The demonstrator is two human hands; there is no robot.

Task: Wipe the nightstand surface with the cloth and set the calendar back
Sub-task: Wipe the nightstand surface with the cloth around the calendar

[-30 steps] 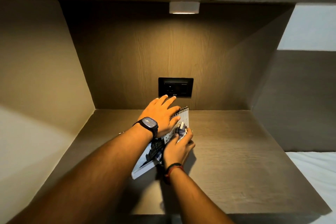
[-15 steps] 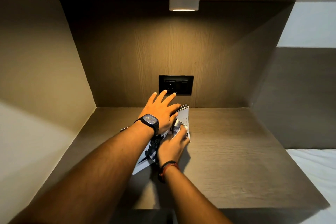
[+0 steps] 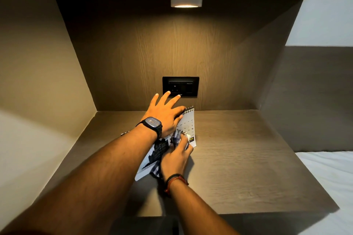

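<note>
A white spiral-bound desk calendar with a dark picture stands tilted on the brown wooden nightstand surface, near the back middle. My left hand, with a dark watch on its wrist, rests on the calendar's top edge by the spiral, fingers spread and pointing at the back wall. My right hand is closed around a bunched blue-and-white checked cloth and presses against the calendar's front face. Part of the cloth hangs below that hand.
A black socket plate sits in the back wall just above my left fingers. A round lamp glows under the overhead cabinet. Side panels close the niche left and right. White bedding lies beyond the right edge.
Both hands and the calendar have shifted a little farther back toward the wall. My left fingers have spread and lifted toward the socket plate.
</note>
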